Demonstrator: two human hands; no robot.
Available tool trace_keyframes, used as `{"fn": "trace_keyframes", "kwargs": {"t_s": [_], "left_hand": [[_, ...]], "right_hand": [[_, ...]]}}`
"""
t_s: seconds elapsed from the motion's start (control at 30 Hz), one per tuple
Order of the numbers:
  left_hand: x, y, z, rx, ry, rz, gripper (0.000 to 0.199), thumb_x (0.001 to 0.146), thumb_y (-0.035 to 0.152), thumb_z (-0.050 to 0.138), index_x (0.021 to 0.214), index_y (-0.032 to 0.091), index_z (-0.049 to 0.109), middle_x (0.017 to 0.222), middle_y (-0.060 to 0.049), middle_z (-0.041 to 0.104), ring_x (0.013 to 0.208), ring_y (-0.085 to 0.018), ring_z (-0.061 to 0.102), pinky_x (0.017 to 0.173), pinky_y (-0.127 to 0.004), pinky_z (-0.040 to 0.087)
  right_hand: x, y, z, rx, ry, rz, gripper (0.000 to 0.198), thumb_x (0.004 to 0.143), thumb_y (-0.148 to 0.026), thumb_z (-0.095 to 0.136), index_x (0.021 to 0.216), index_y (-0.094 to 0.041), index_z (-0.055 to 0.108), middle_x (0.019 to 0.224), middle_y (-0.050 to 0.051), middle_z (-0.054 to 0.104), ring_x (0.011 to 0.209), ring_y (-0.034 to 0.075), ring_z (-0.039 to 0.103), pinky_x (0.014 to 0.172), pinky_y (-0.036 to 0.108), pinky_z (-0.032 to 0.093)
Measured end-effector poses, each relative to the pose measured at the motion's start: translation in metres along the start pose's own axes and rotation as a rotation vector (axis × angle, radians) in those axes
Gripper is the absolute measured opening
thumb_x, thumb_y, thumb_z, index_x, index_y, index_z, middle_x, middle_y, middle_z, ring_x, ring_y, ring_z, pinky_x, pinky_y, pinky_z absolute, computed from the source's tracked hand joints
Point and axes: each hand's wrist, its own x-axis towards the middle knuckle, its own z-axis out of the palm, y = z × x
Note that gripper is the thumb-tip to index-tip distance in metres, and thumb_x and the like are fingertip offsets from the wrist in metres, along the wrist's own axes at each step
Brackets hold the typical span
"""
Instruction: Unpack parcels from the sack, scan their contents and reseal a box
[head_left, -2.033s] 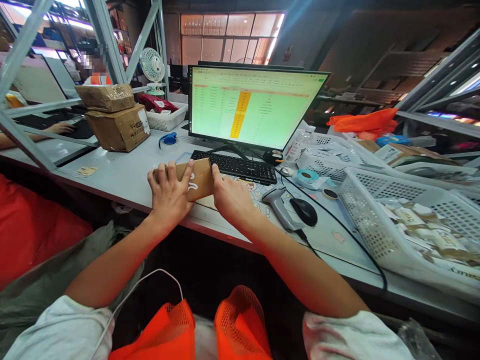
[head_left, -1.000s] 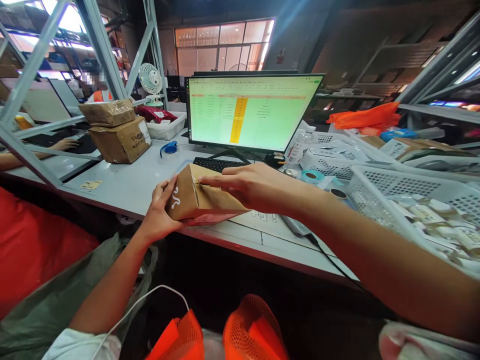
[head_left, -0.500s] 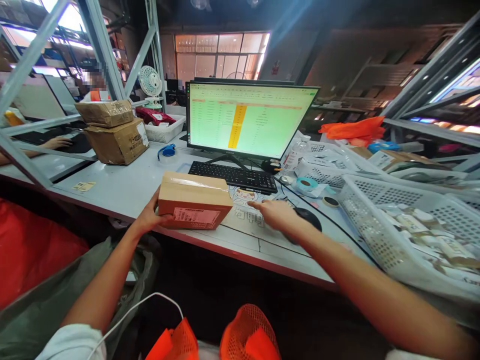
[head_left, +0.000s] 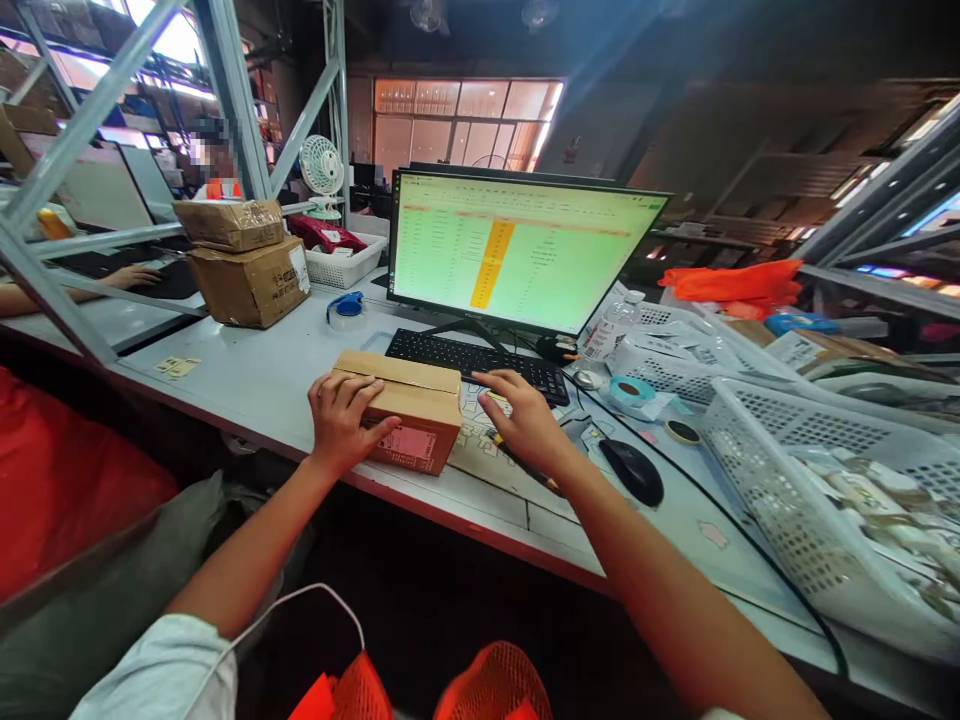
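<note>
A small cardboard box [head_left: 421,408] stands near the table's front edge, a printed label on its front face. My left hand [head_left: 345,420] grips its left end, fingers over the top and thumb against the front. A seam line runs along the top. My right hand [head_left: 521,415] is just right of the box, fingers stretched out and apart, with nothing visible in them. Below it a slim dark tool with yellowish ends [head_left: 529,466] lies on the printed mat [head_left: 480,455]; its kind is unclear.
Behind the box are a keyboard [head_left: 450,350] and a monitor [head_left: 517,250] showing a spreadsheet. A mouse [head_left: 632,472], tape rolls [head_left: 631,390] and white baskets [head_left: 795,520] are on the right. Two stacked boxes [head_left: 251,285] stand at left, with another person's hand [head_left: 135,277] beyond.
My left hand has shifted from the box's left side onto its top and front. My right hand has moved off the mat toward the box, uncovering the dark tool and the mouse.
</note>
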Motion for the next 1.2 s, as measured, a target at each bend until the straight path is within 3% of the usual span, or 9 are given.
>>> {"fn": "trace_keyframes", "kwargs": {"t_s": [0.1, 0.27, 0.43, 0.63, 0.77, 0.87, 0.93, 1.03, 1.2], "left_hand": [[0.002, -0.006, 0.004, 0.012, -0.01, 0.004, 0.047, 0.089, 0.061, 0.064, 0.115, 0.023, 0.073, 0.115, -0.009, 0.073, 0.116, -0.031, 0.054, 0.109, -0.048, 0.03], [0.004, -0.003, 0.0, 0.05, 0.024, 0.054, 0.041, 0.093, 0.057, 0.06, 0.11, 0.023, 0.074, 0.107, -0.009, 0.075, 0.109, -0.029, 0.055, 0.102, -0.045, 0.034], [0.007, 0.007, -0.008, 0.053, -0.044, 0.03, 0.037, 0.094, 0.053, 0.061, 0.111, 0.022, 0.072, 0.11, -0.009, 0.073, 0.114, -0.029, 0.054, 0.104, -0.045, 0.034], [0.073, 0.009, -0.04, 0.101, -0.574, 0.084, 0.035, 0.095, 0.051, 0.058, 0.11, 0.022, 0.073, 0.119, -0.009, 0.07, 0.115, -0.028, 0.06, 0.11, -0.05, 0.029], [0.139, 0.012, -0.046, 0.087, -1.079, 0.044, 0.051, 0.083, 0.054, 0.068, 0.122, 0.021, 0.068, 0.127, -0.009, 0.068, 0.112, -0.028, 0.063, 0.092, -0.036, 0.046], [0.158, 0.027, -0.048, 0.144, -1.255, 0.029, 0.06, 0.073, 0.052, 0.077, 0.123, 0.021, 0.065, 0.119, -0.008, 0.07, 0.102, -0.027, 0.066, 0.08, -0.031, 0.049], [0.146, 0.04, -0.054, 0.253, -1.133, 0.1, 0.048, 0.074, 0.045, 0.078, 0.113, 0.019, 0.068, 0.111, -0.008, 0.071, 0.097, -0.028, 0.066, 0.076, -0.032, 0.049], [0.097, 0.054, -0.064, 0.419, -0.681, 0.277, 0.019, 0.085, 0.019, 0.066, 0.104, 0.017, 0.067, 0.108, -0.01, 0.069, 0.099, -0.029, 0.065, 0.078, -0.037, 0.05], [0.004, 0.047, -0.062, 0.409, -0.219, 0.394, 0.015, 0.088, 0.008, 0.054, 0.087, 0.017, 0.067, 0.09, -0.01, 0.067, 0.083, -0.027, 0.062, 0.075, -0.039, 0.052]], "right_hand": [[0.041, -0.033, 0.0, 0.101, -0.05, -0.079, 0.046, 0.098, -0.042, 0.056, 0.137, -0.018, 0.063, 0.129, 0.014, 0.059, 0.121, 0.026, 0.057, 0.107, 0.042, 0.045], [0.083, -0.061, 0.011, -0.139, -0.288, -0.054, 0.048, 0.094, -0.05, 0.064, 0.129, -0.018, 0.07, 0.118, 0.014, 0.065, 0.105, 0.028, 0.062, 0.093, 0.037, 0.047], [0.113, -0.052, 0.006, -0.323, -0.19, 0.058, 0.05, 0.107, -0.045, 0.036, 0.102, -0.017, 0.078, 0.096, 0.014, 0.074, 0.089, 0.025, 0.066, 0.075, 0.031, 0.041], [0.145, -0.027, 0.014, -0.242, -0.288, 0.149, 0.053, 0.105, -0.052, 0.036, 0.104, -0.019, 0.078, 0.103, 0.013, 0.075, 0.091, 0.026, 0.065, 0.072, 0.03, 0.039], [0.156, -0.017, 0.018, -0.131, -0.351, 0.175, 0.051, 0.104, -0.05, 0.041, 0.095, -0.016, 0.077, 0.099, 0.015, 0.073, 0.088, 0.025, 0.064, 0.074, 0.03, 0.039], [0.154, -0.01, 0.025, -0.05, -0.386, 0.23, 0.05, 0.102, -0.05, 0.047, 0.083, -0.014, 0.075, 0.087, 0.013, 0.071, 0.079, 0.022, 0.061, 0.071, 0.029, 0.04], [0.149, -0.006, 0.032, -0.016, -0.397, 0.255, 0.053, 0.102, -0.052, 0.046, 0.077, -0.014, 0.074, 0.077, 0.01, 0.068, 0.072, 0.02, 0.059, 0.066, 0.028, 0.04], [0.142, -0.001, 0.041, 0.049, -0.408, 0.279, 0.057, 0.101, -0.054, 0.045, 0.07, -0.014, 0.07, 0.068, 0.005, 0.062, 0.065, 0.017, 0.054, 0.06, 0.026, 0.039], [0.138, 0.002, 0.044, 0.118, -0.382, 0.304, 0.057, 0.098, -0.053, 0.049, 0.058, -0.015, 0.062, 0.061, 0.003, 0.057, 0.058, 0.015, 0.05, 0.057, 0.026, 0.038]]}}
